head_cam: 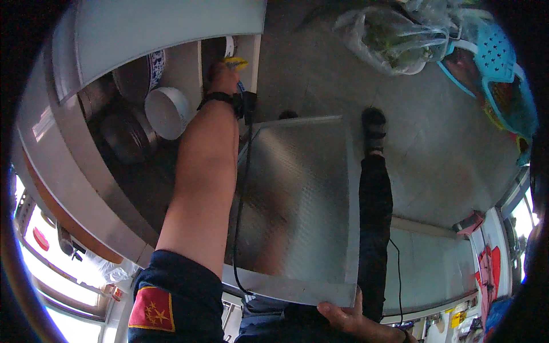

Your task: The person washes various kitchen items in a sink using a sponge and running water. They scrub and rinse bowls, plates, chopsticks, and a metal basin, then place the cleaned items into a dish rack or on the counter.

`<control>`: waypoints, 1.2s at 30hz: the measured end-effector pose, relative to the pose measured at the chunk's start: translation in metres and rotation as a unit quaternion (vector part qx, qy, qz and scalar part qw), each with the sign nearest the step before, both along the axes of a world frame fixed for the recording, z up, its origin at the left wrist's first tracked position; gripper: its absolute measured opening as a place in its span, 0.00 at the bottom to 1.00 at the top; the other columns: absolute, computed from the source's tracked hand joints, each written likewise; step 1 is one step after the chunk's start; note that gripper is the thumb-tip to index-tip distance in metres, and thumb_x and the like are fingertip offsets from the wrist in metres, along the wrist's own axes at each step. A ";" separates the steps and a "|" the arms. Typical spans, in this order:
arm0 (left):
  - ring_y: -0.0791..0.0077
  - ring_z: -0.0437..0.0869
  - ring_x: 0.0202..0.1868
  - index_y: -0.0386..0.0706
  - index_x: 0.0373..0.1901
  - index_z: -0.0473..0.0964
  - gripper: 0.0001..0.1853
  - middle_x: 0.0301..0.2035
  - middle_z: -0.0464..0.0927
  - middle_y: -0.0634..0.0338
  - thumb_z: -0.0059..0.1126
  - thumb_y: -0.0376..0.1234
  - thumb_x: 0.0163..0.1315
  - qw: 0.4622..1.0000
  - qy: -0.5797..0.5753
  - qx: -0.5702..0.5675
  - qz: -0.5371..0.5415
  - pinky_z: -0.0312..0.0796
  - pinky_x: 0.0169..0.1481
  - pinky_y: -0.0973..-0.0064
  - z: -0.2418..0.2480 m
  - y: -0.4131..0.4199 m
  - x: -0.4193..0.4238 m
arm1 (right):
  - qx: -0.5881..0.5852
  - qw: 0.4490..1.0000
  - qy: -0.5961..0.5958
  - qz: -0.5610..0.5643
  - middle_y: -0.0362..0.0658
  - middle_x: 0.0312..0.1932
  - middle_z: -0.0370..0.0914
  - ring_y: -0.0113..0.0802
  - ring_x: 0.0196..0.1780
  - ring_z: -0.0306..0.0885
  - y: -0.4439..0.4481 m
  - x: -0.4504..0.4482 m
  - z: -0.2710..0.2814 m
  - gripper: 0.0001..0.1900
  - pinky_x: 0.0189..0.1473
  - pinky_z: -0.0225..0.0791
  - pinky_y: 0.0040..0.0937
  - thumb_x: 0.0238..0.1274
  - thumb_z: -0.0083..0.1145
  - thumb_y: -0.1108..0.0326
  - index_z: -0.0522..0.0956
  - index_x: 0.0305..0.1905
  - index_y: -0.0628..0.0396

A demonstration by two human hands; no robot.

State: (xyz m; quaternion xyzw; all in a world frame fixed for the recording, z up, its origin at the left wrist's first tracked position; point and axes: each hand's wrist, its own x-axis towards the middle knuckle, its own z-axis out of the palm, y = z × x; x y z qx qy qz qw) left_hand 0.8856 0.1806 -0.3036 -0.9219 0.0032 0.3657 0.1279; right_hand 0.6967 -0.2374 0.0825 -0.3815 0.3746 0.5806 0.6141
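Note:
My left hand (223,77) reaches into an open low cabinet (256,60), its fingers closed around a small yellow item (236,63); most of it is hidden, so I cannot tell what it is. Close to that hand is a dark vessel with a white rim (230,45), partly covered. A white bowl (166,113) lies tilted on its side left of my forearm. At the bottom, my right hand (345,315) grips the near corner of a cabinet door (309,193) with a textured, metallic inner face. The door stands open between my arm and my leg.
Behind the white bowl is a blue-and-white patterned bowl (156,68), with a dark pot (126,135) beside it. A clear plastic bag of greens (392,43) and a blue basket (495,51) sit at upper right. A black cable (240,206) hangs along my left arm.

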 end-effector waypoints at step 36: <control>0.53 0.81 0.45 0.39 0.44 0.77 0.14 0.40 0.80 0.48 0.60 0.36 0.58 0.707 -0.282 -0.571 0.306 0.71 0.53 0.62 0.478 -0.183 -0.045 | 0.094 0.970 -0.216 0.062 0.52 0.55 0.74 0.39 0.48 0.80 0.063 0.105 -0.020 0.25 0.45 0.72 0.34 0.70 0.47 0.50 0.68 0.58 0.60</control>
